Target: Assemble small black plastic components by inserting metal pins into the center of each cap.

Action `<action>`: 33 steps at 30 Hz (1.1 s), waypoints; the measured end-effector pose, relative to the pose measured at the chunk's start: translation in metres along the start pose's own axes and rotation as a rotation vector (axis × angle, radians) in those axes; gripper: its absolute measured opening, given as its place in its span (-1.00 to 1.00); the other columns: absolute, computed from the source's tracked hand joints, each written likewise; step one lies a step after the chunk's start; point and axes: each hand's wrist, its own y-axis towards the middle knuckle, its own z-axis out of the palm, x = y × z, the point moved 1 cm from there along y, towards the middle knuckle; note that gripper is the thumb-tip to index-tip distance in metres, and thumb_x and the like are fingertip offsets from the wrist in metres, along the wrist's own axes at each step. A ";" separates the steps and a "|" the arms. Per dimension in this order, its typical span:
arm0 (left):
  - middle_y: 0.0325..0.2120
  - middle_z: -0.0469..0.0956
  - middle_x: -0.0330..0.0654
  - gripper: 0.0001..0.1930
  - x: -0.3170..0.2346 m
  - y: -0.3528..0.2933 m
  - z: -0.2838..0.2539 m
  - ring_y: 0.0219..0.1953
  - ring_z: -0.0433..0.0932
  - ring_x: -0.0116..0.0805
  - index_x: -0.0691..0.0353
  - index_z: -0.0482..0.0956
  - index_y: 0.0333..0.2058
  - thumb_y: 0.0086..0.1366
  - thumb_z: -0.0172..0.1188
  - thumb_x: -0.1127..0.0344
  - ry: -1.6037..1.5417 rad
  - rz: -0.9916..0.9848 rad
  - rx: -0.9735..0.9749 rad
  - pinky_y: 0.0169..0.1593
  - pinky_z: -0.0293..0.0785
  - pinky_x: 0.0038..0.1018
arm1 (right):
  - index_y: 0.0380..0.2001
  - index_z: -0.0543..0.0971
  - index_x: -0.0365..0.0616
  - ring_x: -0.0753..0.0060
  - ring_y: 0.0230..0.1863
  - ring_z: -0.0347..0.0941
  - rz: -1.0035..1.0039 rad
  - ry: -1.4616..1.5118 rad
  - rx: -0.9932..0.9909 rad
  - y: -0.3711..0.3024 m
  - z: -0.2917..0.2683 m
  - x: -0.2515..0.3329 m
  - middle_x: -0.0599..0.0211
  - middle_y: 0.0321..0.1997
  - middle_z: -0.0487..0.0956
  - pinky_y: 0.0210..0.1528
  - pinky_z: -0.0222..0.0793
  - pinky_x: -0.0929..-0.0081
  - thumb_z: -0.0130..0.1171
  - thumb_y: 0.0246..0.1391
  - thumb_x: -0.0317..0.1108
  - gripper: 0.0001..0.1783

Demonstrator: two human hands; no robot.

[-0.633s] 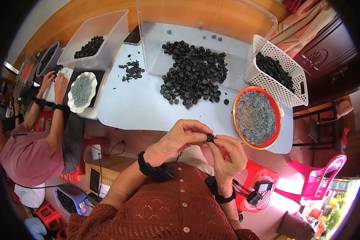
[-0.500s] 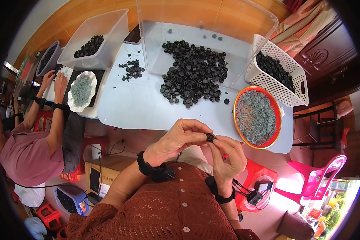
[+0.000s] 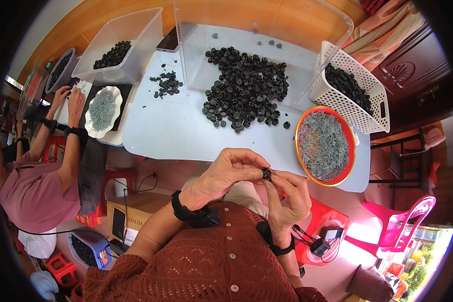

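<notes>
Here we pinch one small black part (image 3: 267,174) between our left hand (image 3: 220,175) and right hand (image 3: 287,200), the fingers of both closed on it, before the near edge of the table (image 3: 186,138). Beyond, we see heaped black parts (image 3: 246,88); rightward, a red bowl (image 3: 340,174) of grey wiry pieces (image 3: 322,146).

Orange wall panelling (image 3: 93,27); pink chair (image 3: 387,224) on pinkish floor (image 3: 345,198); bright opening (image 3: 428,261) lower right, perhaps a window.

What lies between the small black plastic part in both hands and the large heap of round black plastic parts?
In the head view, fingers of the left hand, then bare pale-blue tabletop, lie between part and heap.
</notes>
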 end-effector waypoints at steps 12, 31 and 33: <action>-0.36 0.60 -0.05 -0.80 -0.011 -0.004 0.011 -0.37 0.61 -0.39 0.42 0.57 -0.23 0.13 0.19 0.58 0.121 0.018 -0.079 -0.25 0.58 -0.52 | -0.41 0.61 -0.23 0.31 -0.30 0.56 -0.039 -0.008 0.002 0.001 -0.001 0.000 0.21 -0.32 0.59 -0.26 0.49 0.50 0.35 -0.27 -0.69 -0.74; -0.44 0.58 -0.07 -0.84 -0.014 -0.007 0.011 -0.45 0.60 -0.39 0.42 0.61 -0.27 0.13 0.17 0.63 0.141 0.013 -0.097 -0.35 0.59 -0.55 | -0.42 0.64 -0.26 0.23 -0.28 0.58 -0.223 -0.023 0.022 0.002 0.001 0.000 0.17 -0.33 0.61 -0.22 0.55 0.45 0.30 -0.29 -0.71 -0.75; -0.45 0.58 -0.08 -0.84 -0.014 -0.007 0.011 -0.45 0.59 -0.39 0.42 0.61 -0.28 0.13 0.18 0.63 0.157 0.040 -0.082 -0.35 0.59 -0.56 | -0.42 0.64 -0.27 0.23 -0.29 0.58 -0.213 -0.042 0.042 0.003 0.000 0.001 0.17 -0.33 0.61 -0.24 0.55 0.46 0.30 -0.29 -0.71 -0.75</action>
